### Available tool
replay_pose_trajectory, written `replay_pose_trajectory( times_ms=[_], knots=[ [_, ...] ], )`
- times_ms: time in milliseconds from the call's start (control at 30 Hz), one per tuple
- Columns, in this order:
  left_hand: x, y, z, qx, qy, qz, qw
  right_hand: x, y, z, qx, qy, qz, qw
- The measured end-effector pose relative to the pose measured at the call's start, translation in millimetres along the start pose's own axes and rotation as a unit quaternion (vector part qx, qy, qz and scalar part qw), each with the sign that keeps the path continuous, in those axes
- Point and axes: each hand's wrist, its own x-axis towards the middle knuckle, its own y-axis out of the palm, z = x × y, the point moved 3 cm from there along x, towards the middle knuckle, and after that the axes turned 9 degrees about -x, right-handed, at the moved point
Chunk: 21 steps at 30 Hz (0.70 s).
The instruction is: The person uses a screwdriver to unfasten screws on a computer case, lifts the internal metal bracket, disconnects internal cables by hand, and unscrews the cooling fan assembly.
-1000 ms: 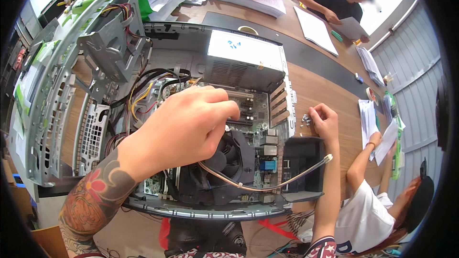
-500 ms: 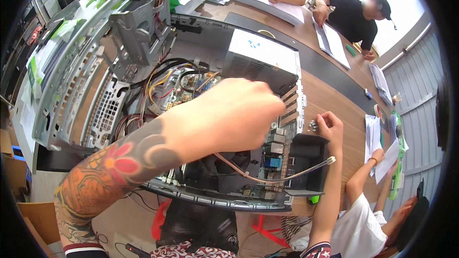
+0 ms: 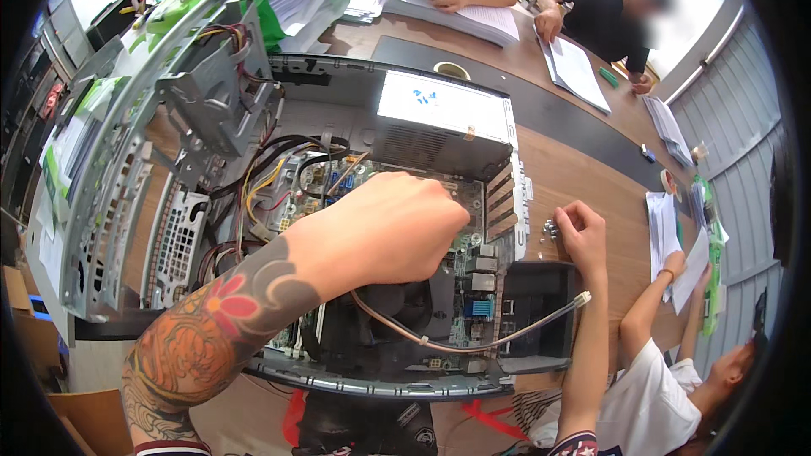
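An opened desktop computer case [image 3: 338,380] lies on its side on the table. My left hand [image 3: 405,224] is closed above the motherboard [image 3: 473,283], back of the hand up. Its fingertips are turned down out of sight, so whatever they hold is hidden. Just beyond it sits the power supply [image 3: 443,114]; a black fan [image 3: 410,304] shows below the wrist. Right of the case, my right hand [image 3: 583,236] rests by a small pile of screws [image 3: 550,229], thumb and fingers pinched together. I cannot make out what is between them.
A loose cable [image 3: 498,346] arches over the case's near right corner toward my right forearm. The metal drive frame [image 3: 203,110] stands up at the left. A tape roll [image 3: 451,70] lies behind the case. Co-workers handle paper stacks [image 3: 574,76] at the far side and right.
My left hand has shifted slightly left over the motherboard, still closed. My right hand stays by the screws. The whole view has shifted a little. A co-worker across the table has lowered a paper.
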Motion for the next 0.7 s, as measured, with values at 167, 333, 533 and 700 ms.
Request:
replay_pose_trajectory(
  times_ms=[167, 333, 533, 700],
  knots=[
    [0.0, -2.2, -1.7, -0.138, -0.051, 0.059, 0.987, 0.0, -1.6, 7.3, -0.007, -0.014, -0.007, 1.000],
    [-5.3, -5.1, 2.9, -0.162, -0.045, 0.113, 0.979, -3.0, -5.7, 14.5, -0.011, -0.009, -0.007, 1.000],
    [-15.7, -17.3, 5.5, -0.196, -0.010, 0.122, 0.973, 14.1, 4.8, 5.5, -0.022, -0.013, -0.022, 0.999],
    [-8.6, -22.5, 3.9, -0.182, -0.028, 0.161, 0.970, 13.4, -4.3, -2.6, -0.024, -0.012, -0.039, 0.999]
  ],
)
